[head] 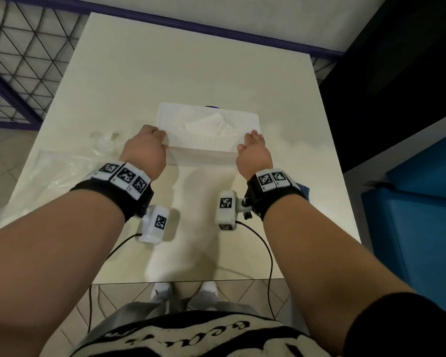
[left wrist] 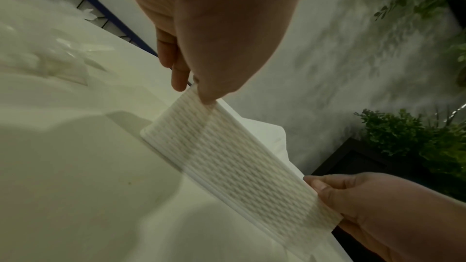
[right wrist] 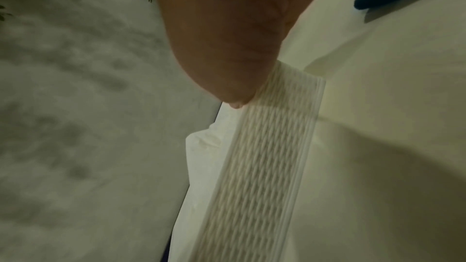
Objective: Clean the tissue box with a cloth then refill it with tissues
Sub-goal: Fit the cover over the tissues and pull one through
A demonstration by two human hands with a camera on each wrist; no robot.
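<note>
A white tissue box [head: 204, 157] with a woven pattern stands in the middle of the cream table [head: 191, 60]. White tissues [head: 206, 123] fill it, and one stands up in a peak. My left hand [head: 147, 145] grips the box's near left corner, thumb on the front wall [left wrist: 227, 166]. At the near right corner my right hand [head: 254, 150] holds the box the same way, thumb [left wrist: 325, 184] against the wall. In the right wrist view my right hand [right wrist: 227, 37] meets the box [right wrist: 264, 156] at its top edge, with tissue [right wrist: 201, 156] beside it. Whether the box rests on the table is unclear.
Crumpled clear plastic wrap [head: 62, 171] lies on the table's left side. A dark blue cloth [head: 303, 193] shows by my right wrist near the right edge. A small purple thing [head: 211, 107] peeks out behind the box. Blue furniture [head: 417, 202] stands to the right of the table.
</note>
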